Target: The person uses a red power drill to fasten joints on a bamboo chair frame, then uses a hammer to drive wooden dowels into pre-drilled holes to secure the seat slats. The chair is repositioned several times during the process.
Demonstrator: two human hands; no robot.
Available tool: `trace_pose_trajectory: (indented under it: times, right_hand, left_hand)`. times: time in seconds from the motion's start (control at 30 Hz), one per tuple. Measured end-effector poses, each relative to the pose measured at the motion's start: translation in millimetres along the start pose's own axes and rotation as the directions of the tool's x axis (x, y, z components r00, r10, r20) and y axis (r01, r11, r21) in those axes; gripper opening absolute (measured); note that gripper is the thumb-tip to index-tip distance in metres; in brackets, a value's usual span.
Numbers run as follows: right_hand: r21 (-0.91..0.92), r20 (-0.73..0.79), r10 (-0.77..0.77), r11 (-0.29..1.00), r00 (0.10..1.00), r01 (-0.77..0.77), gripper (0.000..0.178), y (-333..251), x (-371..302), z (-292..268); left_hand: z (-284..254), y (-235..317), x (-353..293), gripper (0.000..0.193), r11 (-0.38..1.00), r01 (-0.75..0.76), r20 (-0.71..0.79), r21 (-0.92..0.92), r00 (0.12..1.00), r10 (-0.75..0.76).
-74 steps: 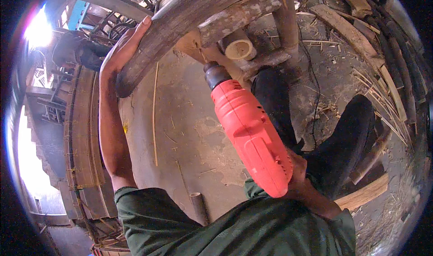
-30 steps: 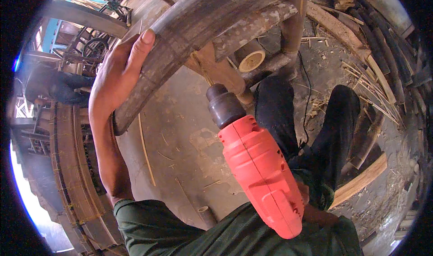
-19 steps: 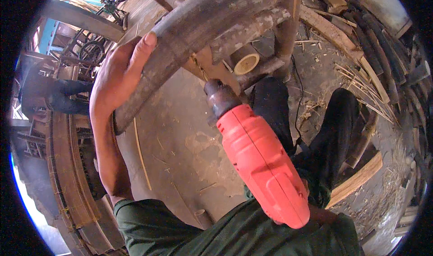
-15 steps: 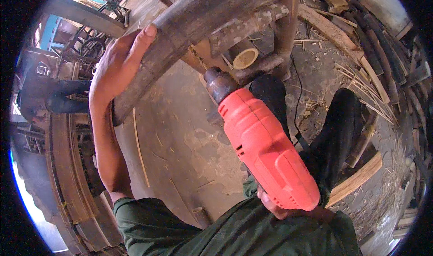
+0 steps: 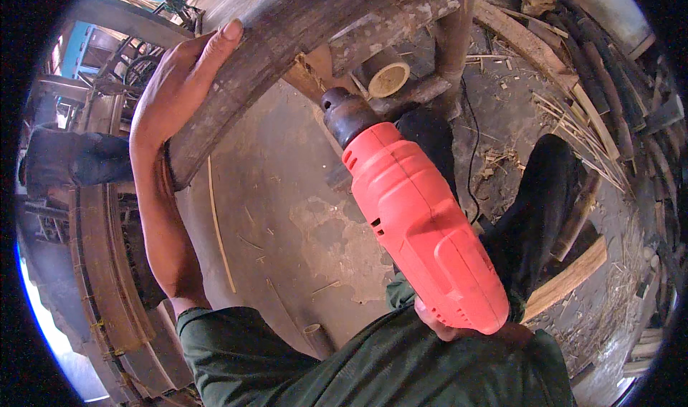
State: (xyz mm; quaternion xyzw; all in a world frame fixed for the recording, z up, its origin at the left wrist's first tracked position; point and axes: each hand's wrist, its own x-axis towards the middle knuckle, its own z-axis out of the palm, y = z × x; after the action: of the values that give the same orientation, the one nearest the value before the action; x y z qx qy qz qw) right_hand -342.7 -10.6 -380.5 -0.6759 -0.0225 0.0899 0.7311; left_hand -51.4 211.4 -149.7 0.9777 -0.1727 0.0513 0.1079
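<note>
A red power drill (image 5: 437, 228) slants across the middle, its black chuck (image 5: 347, 113) pointing up and left. My right hand (image 5: 437, 322), mostly hidden under the drill body, is closed around it. From the chuck, a twist bit (image 5: 312, 74) reaches the inner edge of a thick, curved brown pole (image 5: 279, 34); how deep the tip sits, I cannot tell. My left hand (image 5: 175, 84) wraps around that pole near its lower left end, thumb lying along the top.
Beneath the curve are more poles, one showing a pale round cut end (image 5: 389, 80). A dark cord (image 5: 473, 149) runs over the floor by my legs. Thin strips (image 5: 573, 131) and stacked poles lie right. At far left stands another person (image 5: 79, 160) beside long planks (image 5: 118, 264).
The drill has shifted slightly up and left, its bit still at the pole. My left hand and the pole's left end have moved a little left. The other person has changed posture.
</note>
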Motion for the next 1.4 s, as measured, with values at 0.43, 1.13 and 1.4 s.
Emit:
trace_pose_trajectory:
  times: [0.43, 1.13, 1.4]
  right_hand:
    - [0.264, -0.152, -0.017, 0.963, 0.988, 0.057, 0.016, -29.0, 9.6, -5.6]
    - [-0.029, -0.005, -0.081, 0.996, 0.997, 0.081, 0.028, 6.1, 4.8, -4.0]
    - [-0.065, 0.0, -0.053, 0.996, 0.999, 0.053, 0.031, 22.8, 0.1, -0.8]
  left_hand:
    - [1.3, 3.2, -3.0, 0.073, 1.0, 0.004, -0.028, 0.011, 1.0, -0.003]
    - [0.1, 2.5, -2.0, 0.076, 0.998, -0.001, -0.009, 0.056, 1.0, 0.002]
    - [-0.1, 4.0, -5.1, 0.075, 0.999, 0.021, -0.002, 0.031, 1.0, -0.021]
